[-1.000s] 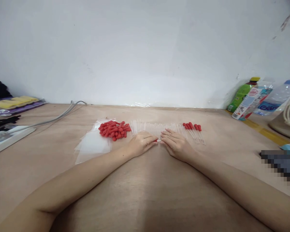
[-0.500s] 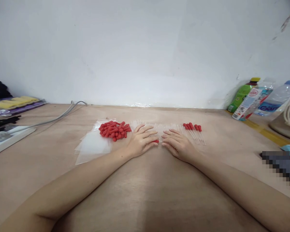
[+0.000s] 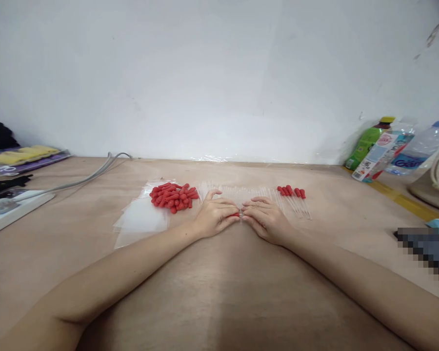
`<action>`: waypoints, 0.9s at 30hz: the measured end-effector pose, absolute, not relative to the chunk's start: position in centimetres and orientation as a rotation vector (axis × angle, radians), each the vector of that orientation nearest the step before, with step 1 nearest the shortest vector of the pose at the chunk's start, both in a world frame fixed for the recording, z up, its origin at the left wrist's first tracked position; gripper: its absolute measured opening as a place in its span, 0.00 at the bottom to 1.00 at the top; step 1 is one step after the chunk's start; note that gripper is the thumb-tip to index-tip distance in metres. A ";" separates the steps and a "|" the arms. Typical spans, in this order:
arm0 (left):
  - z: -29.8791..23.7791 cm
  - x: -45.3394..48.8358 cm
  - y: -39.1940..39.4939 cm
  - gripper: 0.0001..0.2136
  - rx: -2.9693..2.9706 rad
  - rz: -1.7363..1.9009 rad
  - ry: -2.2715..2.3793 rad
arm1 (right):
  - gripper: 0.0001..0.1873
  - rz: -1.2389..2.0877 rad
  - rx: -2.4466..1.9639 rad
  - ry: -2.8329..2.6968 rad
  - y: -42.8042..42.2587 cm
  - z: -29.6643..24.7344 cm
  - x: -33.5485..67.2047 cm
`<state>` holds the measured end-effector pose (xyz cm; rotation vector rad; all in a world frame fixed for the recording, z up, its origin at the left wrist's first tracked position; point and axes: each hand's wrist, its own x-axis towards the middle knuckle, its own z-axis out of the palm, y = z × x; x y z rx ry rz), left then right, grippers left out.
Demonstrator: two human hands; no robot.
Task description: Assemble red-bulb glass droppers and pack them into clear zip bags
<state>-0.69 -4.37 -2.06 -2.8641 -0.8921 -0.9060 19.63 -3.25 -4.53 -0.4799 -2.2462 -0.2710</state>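
Note:
My left hand [image 3: 212, 217] pinches a red rubber bulb [image 3: 235, 214] between thumb and fingers, low over the table. Opposite it, my right hand [image 3: 268, 219] is closed on a thin clear dropper tube, mostly hidden by the fingers; its end meets the bulb's mouth. Left of my hands lies a pile of red rubber bulbs [image 3: 172, 197] on clear plastic bags [image 3: 141, 219]. Behind my hands runs a row of loose clear tubes [image 3: 237, 191]. On the right, several droppers [image 3: 290, 191] lie side by side, red bulbs on their far ends.
Several plastic bottles [image 3: 369, 141] lean by the wall at right, near a dark phone-like object [image 3: 424, 251] blurred by pixels. At left are a white power strip [image 3: 22, 209] with a grey cable [image 3: 84, 180] and yellow-purple packages [image 3: 29, 156].
My hands have come closer together, and the fingertips now nearly touch around the bulb and tube. My left index finger has lifted and curled.

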 end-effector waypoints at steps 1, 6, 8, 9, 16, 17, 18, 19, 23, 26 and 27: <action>-2.1 -0.7 -4.4 0.09 -2.863 -0.911 -0.883 | 0.06 -0.266 -0.480 -2.256 -3.2 -4.5 19.6; -2.3 -0.7 -4.2 0.10 -2.838 -0.886 -0.893 | 0.07 -0.335 -0.501 -2.272 -3.5 -4.0 19.2; -2.3 -0.8 -4.2 0.10 -2.809 -0.876 -0.931 | 0.07 -0.412 -0.575 -2.298 -3.8 -3.4 19.2; -2.3 -0.9 -4.2 0.10 -2.788 -0.877 -0.959 | 0.08 -0.453 -0.635 -2.313 -3.9 -3.1 19.3; -2.6 -1.7 -4.0 0.19 -2.618 -0.958 -1.196 | 0.12 -0.310 -1.477 -2.154 -1.2 -0.4 24.7; -2.7 -1.7 -4.0 0.17 -2.621 -0.950 -1.198 | 0.13 -0.310 -1.617 -2.127 -0.5 0.0 25.8; -2.7 -1.7 -3.9 0.16 -2.627 -0.942 -1.195 | 0.13 -0.301 -1.767 -2.091 0.1 0.3 26.8; -2.8 -1.7 -3.9 0.15 -2.632 -0.937 -1.191 | 0.12 -0.274 -1.900 -2.055 0.6 0.5 27.7; -3.1 -1.7 -3.7 0.13 -2.635 -0.934 -1.189 | 0.12 -0.151 -2.172 -2.019 1.5 0.7 29.4; -3.2 -1.8 -3.6 0.12 -2.638 -0.924 -1.197 | 0.11 -0.065 -2.236 -2.055 1.5 0.5 29.5; -3.2 -1.8 -3.6 0.11 -2.639 -0.922 -1.199 | 0.11 -0.052 -2.242 -2.067 1.5 0.5 29.4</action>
